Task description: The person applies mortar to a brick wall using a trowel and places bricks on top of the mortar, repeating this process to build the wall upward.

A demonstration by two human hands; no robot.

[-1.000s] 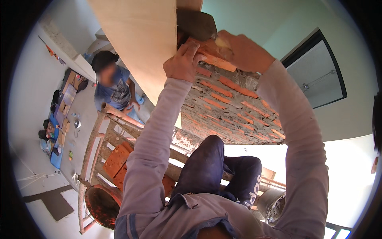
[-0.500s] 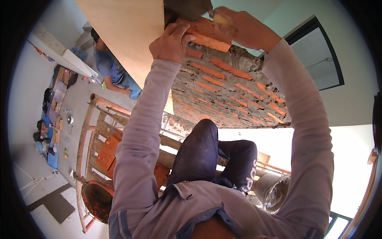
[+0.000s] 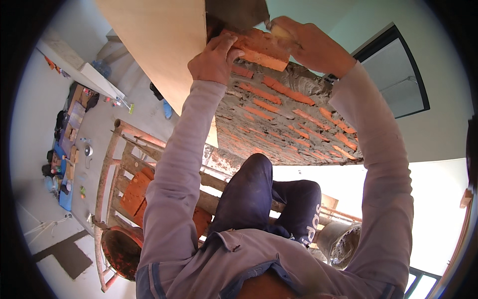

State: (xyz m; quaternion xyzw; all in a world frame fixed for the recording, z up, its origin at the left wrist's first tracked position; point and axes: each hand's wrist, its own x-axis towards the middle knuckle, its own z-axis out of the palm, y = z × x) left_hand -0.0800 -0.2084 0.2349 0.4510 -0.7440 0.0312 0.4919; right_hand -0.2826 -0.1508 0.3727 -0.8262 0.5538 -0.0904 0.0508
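My left hand (image 3: 213, 61) is closed on the left end of an orange brick (image 3: 261, 50) at the top of a brick wall (image 3: 281, 114) with rough grey mortar between its courses. My right hand (image 3: 318, 46) grips the yellow handle of a trowel (image 3: 238, 11), whose dark blade is above the brick. A tall pale board (image 3: 149, 40) stands just left of the wall, close to my left hand.
I am on a scaffold with a rusty railing (image 3: 137, 130), loose bricks (image 3: 134, 192), a basin (image 3: 119, 251) and a bucket (image 3: 338, 244). A person's blue-clad leg (image 3: 167, 108) shows behind the board. Piled items (image 3: 69, 149) lie at far left, and a framed window (image 3: 403, 74) is upper right.
The co-worker has moved mostly out of sight behind the board. My hands and the wall rose in the picture, then dropped slightly, while my grips on brick and trowel stayed.
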